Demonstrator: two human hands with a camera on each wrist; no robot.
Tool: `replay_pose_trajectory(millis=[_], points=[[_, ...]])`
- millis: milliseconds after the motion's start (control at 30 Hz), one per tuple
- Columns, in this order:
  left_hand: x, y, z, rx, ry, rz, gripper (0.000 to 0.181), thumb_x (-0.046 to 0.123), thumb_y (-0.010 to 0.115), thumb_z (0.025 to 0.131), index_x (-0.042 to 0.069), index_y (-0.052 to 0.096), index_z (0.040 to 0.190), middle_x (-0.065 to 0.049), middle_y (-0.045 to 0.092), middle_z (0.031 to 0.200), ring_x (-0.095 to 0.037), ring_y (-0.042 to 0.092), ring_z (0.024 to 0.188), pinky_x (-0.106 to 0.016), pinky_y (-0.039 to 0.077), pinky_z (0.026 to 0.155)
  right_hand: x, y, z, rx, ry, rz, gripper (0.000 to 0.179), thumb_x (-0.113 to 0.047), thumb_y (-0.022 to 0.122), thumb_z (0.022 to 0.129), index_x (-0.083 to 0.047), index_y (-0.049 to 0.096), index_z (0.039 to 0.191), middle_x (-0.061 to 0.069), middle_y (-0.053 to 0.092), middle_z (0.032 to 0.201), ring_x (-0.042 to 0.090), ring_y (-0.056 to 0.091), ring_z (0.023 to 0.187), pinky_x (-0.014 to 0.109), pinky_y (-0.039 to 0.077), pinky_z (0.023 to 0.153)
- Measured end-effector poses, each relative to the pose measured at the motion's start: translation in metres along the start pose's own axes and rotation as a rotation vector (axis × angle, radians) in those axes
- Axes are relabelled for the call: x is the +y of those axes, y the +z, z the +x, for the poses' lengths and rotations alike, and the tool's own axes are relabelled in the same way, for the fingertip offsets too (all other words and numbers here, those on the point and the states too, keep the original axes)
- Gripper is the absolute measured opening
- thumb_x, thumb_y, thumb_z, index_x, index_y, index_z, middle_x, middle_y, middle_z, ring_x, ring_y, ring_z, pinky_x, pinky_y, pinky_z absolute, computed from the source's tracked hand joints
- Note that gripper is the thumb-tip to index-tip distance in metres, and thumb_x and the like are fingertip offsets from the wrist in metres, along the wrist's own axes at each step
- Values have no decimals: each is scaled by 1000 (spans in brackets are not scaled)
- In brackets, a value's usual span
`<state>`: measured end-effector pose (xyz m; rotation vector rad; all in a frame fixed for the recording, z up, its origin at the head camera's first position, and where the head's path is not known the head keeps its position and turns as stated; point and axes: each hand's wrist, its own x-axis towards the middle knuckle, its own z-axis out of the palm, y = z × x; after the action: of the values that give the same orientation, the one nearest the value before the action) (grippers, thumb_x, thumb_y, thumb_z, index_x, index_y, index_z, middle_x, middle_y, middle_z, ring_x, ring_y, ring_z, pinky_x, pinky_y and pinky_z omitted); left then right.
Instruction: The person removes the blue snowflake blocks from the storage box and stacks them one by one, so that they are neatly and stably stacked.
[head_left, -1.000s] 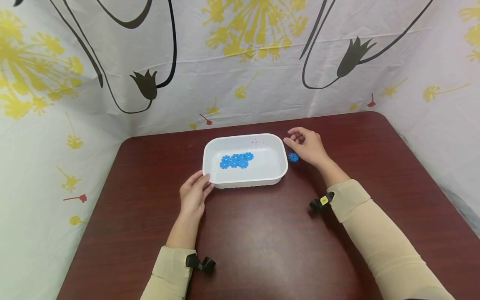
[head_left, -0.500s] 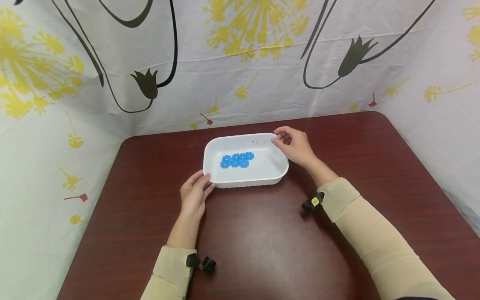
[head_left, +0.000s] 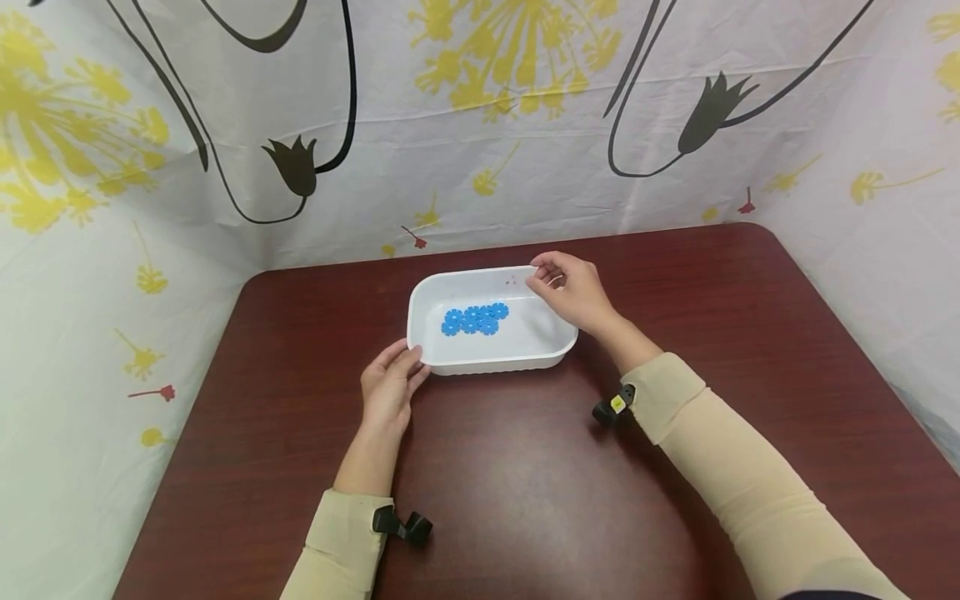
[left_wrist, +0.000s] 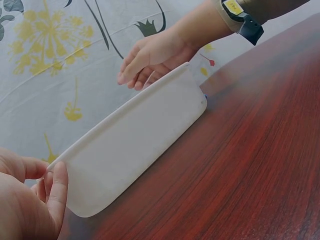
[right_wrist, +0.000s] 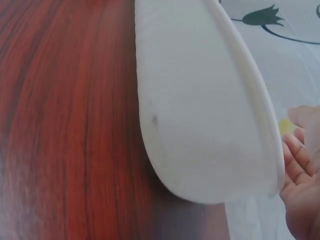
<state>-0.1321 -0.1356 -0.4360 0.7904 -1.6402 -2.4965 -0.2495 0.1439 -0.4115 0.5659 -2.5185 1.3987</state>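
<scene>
A white plastic tray [head_left: 491, 365] sits on the table, with several blue snowflake discs [head_left: 474, 319] lying on its floor. My left hand [head_left: 386, 387] grips the tray's near left corner, thumb at the rim and fingers beneath it; the left wrist view shows this pinch closely. My right hand [head_left: 573, 292] hovers over the tray's far right corner, fingers loosely bent, no object visible between them. In the right wrist view, its fingers [right_wrist: 300, 157] appear just beyond the rim. A bit of another blue disc [left_wrist: 206, 96] peeks out beside the tray's right end.
The dark red-brown wooden table [head_left: 510, 483] extends around the tray. Behind it hangs a white cloth [head_left: 420, 167] printed with yellow and dark flowers. Black wrist cameras [head_left: 403, 525] stick out from both beige sleeves.
My right hand has moved left from beside the tray to over its right end, and the loose disc there is now hidden in the head view. The left hand keeps its grip.
</scene>
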Motion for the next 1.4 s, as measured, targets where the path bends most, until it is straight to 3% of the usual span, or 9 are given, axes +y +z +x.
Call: replay_pose_trajectory(millis=[233,567,800,1100,1400], points=[[0,0,0,8,1,2,41,2,71,93,-3,60,132,-10,62,106,-20,65,93,-30,62,86,-6,13,4,-68,-12,-2,27,-11,76,92,4,68,112,12,69,93,22,66,85,35,60,76],[0,0,0,14,5,12,38,1,71,92,-2,62,130,-8,63,101,-17,65,86,-31,63,84,-15,30,8,-158,50,-22,25,-13,73,93,3,68,111,12,69,97,26,66,92,38,61,81],[0,0,0,16,4,21,38,2,71,93,-2,62,129,-9,63,102,-17,65,85,-31,63,83,-12,39,11,-238,100,-85,24,-15,69,96,1,68,114,11,69,100,25,64,95,35,59,83],[1,1,1,15,6,18,38,1,71,93,-2,62,130,-9,63,102,-15,65,83,-31,63,84,-7,43,13,-380,87,-149,20,-8,72,93,2,67,110,14,66,95,28,64,91,40,57,85],[1,0,2,8,-2,13,39,1,70,94,-2,61,131,-8,62,101,-15,65,83,-31,63,83,-4,46,11,-466,71,-281,22,-12,72,93,1,72,111,15,70,101,28,65,96,41,57,89]])
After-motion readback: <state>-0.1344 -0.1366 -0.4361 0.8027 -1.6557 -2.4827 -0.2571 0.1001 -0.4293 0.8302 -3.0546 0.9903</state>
